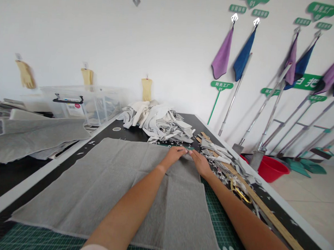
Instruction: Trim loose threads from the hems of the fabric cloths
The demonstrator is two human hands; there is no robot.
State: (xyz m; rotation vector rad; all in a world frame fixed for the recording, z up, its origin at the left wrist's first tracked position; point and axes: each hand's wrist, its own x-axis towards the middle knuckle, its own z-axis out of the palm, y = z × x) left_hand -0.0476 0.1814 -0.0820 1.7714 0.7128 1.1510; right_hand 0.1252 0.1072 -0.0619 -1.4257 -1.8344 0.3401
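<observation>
A large grey cloth (109, 185) lies spread flat on the green cutting mat (223, 226) in front of me. Both my arms reach forward to its far right corner. My left hand (175, 155) rests on the cloth's far edge with its fingers pressed down on the fabric. My right hand (199, 161) lies just beside it, fingertips nearly touching the left ones, also closed on the same edge. A heap of grey and white cloth scraps (158, 122) sits just beyond the hands.
Yellow-handled scissors (240, 192) and a long wooden ruler (274, 222) lie along the table's right edge among small offcuts (216, 152). Folded grey cloths (33, 135) are stacked at left, a clear plastic bin (83, 104) behind. Mops, hanging cloths and a red basin (272, 169) stand at right.
</observation>
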